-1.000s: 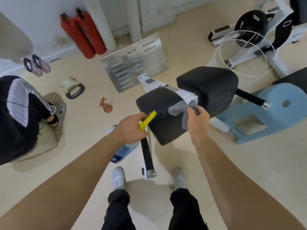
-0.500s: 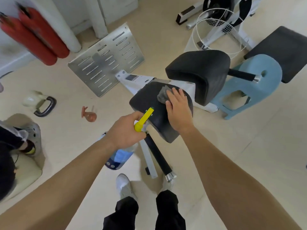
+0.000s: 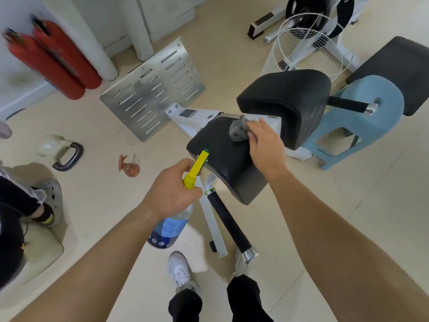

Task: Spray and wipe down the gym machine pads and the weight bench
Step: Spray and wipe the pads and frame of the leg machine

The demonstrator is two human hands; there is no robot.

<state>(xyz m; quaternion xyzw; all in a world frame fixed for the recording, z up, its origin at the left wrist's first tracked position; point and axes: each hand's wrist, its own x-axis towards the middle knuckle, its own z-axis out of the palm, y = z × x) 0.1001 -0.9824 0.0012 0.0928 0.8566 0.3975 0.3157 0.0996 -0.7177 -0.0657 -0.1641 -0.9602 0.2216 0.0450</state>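
Down from the pinch it held above the pad a second ago, the right hand (image 3: 263, 145) now has the grey cloth (image 3: 238, 131) pressed onto the near black pad (image 3: 220, 156), up at its far edge. The fingers are bent over the bunched cloth and grip it, though most of the hold is hidden under the hand. Just beyond sits the far black pad (image 3: 285, 98), higher and apart from the cloth.

The left hand (image 3: 171, 194) is clenched round the neck of the spray bottle (image 3: 169, 226), covering it. The yellow spray head (image 3: 197, 168) sticks out past the knuckles, its tip just short of the near pad's edge. The bottle's body hangs below the hand, clear with a blue label; I cannot tell how full it is.

A white wire basket (image 3: 301, 49) stands near the far pad, and floor and a white machine frame show through its mesh. A small brownish bottle (image 3: 131, 167) lies on the floor, too blurred to read its contents.

Two red cylinders (image 3: 53, 59) by the wall are smeared with blur. A blue stool (image 3: 371, 108) is partly hidden behind the far pad. A dark bench pad (image 3: 404, 66) runs off the right edge, and another person (image 3: 14, 217) is cut off at the left.
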